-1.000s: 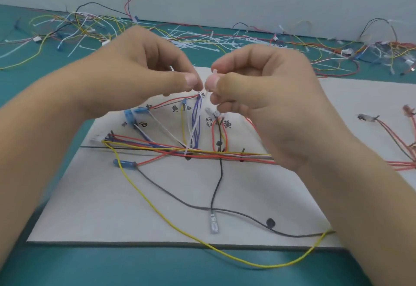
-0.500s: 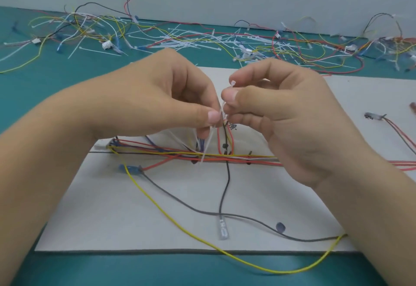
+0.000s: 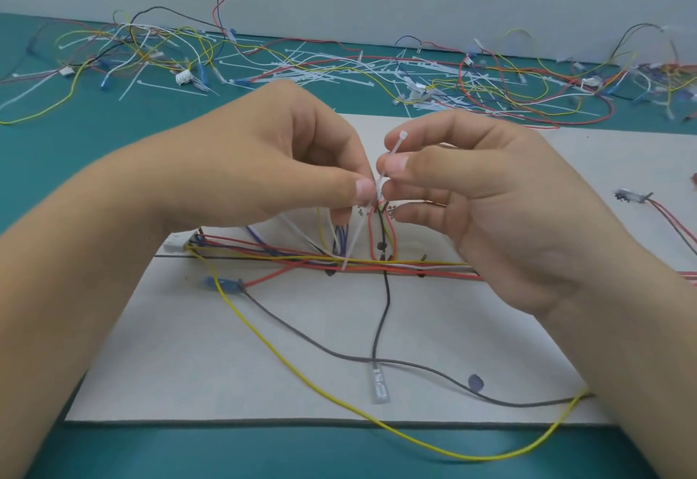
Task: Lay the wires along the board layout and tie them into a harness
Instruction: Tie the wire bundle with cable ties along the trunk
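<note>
Both hands pinch a thin white cable tie (image 3: 381, 191) above the board (image 3: 264, 346): left hand (image 3: 271, 169) low, right hand (image 3: 471, 184) near its head. Light, springy, slippery; its tail touches the wire bundle (image 3: 377, 265).

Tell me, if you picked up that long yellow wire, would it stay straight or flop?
Probably flop: the yellow wire already lies in loose curves and droops off the board edge. It looks thin, so likely light, and may drag its neighbours along.
</note>
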Demonstrator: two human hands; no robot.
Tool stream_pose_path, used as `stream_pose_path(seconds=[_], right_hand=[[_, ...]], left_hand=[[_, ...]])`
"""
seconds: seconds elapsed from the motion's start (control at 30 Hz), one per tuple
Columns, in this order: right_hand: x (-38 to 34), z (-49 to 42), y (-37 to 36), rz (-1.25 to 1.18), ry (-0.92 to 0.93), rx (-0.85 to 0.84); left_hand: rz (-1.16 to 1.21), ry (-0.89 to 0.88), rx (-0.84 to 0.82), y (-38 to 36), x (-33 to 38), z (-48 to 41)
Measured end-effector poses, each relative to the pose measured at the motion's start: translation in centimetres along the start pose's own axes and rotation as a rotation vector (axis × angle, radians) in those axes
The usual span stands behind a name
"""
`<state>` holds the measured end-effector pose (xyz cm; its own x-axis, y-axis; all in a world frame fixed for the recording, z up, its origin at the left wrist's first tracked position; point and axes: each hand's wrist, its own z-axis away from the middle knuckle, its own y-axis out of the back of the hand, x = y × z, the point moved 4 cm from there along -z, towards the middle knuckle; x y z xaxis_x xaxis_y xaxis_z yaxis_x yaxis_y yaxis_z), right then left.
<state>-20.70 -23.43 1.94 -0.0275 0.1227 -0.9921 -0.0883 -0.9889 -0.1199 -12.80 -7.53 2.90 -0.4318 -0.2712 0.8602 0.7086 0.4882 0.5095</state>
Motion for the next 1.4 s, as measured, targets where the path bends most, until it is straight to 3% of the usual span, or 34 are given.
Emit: stream_pose_path(seconds=[0.53,1.07,1.4], right_hand=[[0.6,-0.2,-0.3,-0.096,-0.063,-0.011],[0.4,-0.2,-0.2,0.025,-0.054,-0.097],[0.6,-0.1,-0.4,-0.026,-0.076,-0.138]], left_hand=[[0.013,-0.006,0.01,-0.7,0.1,0.0],[0.006,-0.007,-0.001,-1.2,0.0,-0.2],[-0.004,-0.013,-0.008,-1.1,0.1,0.0]])
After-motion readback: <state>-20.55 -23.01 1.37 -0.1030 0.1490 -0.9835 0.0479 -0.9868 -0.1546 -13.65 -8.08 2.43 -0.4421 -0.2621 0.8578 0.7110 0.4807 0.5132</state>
